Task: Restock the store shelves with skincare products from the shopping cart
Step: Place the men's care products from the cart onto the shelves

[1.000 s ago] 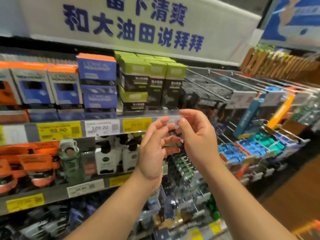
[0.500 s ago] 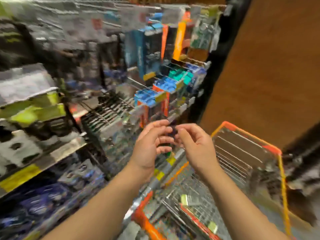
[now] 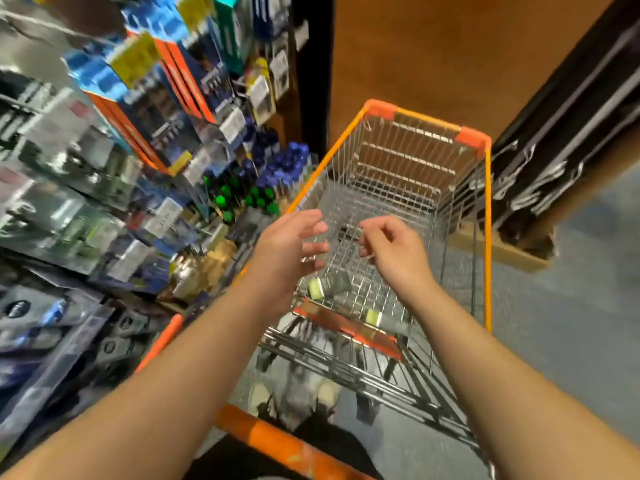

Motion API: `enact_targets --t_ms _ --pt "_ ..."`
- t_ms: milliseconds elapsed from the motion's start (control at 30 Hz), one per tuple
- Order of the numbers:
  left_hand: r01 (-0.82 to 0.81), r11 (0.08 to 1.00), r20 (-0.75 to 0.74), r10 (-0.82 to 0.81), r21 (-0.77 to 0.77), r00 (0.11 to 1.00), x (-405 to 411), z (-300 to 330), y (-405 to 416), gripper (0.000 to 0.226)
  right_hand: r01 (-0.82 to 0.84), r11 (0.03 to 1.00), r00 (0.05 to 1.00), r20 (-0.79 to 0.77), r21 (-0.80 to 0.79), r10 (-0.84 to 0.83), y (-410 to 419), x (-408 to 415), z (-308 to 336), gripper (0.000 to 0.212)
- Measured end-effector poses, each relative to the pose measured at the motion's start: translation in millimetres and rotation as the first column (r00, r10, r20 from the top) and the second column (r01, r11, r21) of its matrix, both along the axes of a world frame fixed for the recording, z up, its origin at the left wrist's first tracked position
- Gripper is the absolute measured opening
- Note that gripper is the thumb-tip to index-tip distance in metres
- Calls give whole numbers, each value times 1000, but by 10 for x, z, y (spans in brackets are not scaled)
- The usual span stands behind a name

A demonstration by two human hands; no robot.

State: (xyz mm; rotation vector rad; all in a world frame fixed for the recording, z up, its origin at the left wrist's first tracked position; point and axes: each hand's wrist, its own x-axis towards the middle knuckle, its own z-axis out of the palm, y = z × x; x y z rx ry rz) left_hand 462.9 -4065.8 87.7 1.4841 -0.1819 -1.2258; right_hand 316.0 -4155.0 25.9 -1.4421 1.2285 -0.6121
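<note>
An orange-rimmed wire shopping cart (image 3: pixel 487 237) stands in front of me. Two small dark products with pale green ends lie on its mesh floor, one (image 3: pixel 327 285) below my left hand and another (image 3: pixel 382 318) near the cart's near end. My left hand (image 3: pixel 287 247) hovers over the cart's left side with relaxed, spread fingers and holds nothing. My right hand (image 3: pixel 391 247) hangs over the basket with loosely curled fingers, also without anything in it. The stocked shelves (image 3: pixel 104 168) run along my left and are motion-blurred.
Blue-capped and green-capped bottles (image 3: pixel 263 178) stand on a low shelf beside the cart's left rim. A dark fixture with metal hooks (image 3: pixel 554 161) and a cardboard-coloured base is at the right. The cart's orange handle (image 3: pixel 277 441) is near my body. Grey floor lies to the right.
My view has swung from the shelf front down and right to the cart. Both hands came away from the shelf edge and now hang over the cart basket, slightly further apart.
</note>
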Motion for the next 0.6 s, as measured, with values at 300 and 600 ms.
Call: enact_targets --t_ms 300,600 --pt "243 940 -40 -240 241 970 -137 -835 -532 9 -193 940 765 -557 281 323 -158 -367 -1650 8" --pt "334 869 -5 -357 366 934 -232 -1473 -837 7 -202 896 383 -811 394 443 -202 -614 -2911 64"
